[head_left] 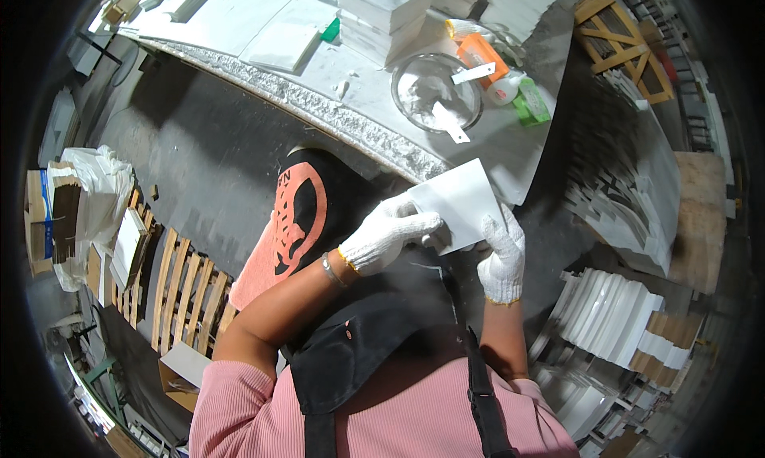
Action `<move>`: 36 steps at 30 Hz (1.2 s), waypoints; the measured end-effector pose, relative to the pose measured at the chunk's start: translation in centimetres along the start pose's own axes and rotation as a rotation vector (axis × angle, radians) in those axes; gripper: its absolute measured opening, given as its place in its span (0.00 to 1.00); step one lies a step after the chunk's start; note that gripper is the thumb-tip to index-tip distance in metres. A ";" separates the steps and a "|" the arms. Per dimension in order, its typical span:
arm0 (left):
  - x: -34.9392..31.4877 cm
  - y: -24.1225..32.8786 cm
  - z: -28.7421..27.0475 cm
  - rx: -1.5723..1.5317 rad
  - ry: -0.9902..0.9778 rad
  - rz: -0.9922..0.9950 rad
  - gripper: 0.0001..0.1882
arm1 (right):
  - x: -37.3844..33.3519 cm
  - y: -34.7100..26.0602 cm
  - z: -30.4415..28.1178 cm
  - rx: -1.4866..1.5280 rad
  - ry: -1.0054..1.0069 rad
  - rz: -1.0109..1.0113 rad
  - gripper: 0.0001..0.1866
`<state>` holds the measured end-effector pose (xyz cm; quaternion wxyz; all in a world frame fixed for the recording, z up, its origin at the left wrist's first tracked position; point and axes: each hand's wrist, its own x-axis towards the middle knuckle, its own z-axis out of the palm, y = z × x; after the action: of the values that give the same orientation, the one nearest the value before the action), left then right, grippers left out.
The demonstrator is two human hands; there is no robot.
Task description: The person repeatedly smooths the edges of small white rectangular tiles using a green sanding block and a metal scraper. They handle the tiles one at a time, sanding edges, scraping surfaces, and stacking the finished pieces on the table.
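Observation:
A flat white square tile is held in front of me, off the table's near edge. My left hand, in a white knitted glove, grips its left side with the thumb across the lower part. My right hand, gloved alike, is closed on the right edge, the thumb on the upper face and the other fingers mostly hidden beneath. Beyond the tile, a round bowl of white paste stands on the table. One white scraper leans in it, and a second scraper lies across its right rim.
Tall tile stacks stand on the white worktable, whose near edge is rough. An orange container and a green packet sit right of the bowl. Slatted pallets lie left on the floor; stacked slabs stand at right.

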<state>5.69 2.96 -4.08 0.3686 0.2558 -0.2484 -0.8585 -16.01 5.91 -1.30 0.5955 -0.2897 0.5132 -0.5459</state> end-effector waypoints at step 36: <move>-0.5 0.8 -1.3 0.094 0.122 -0.073 0.26 | -0.5 -0.9 -4.0 -0.325 -0.254 0.371 0.19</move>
<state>7.23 2.57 -4.42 0.3392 0.3335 -0.2558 -0.8416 -19.99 7.07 -1.61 0.6905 -0.3485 0.5597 -0.2974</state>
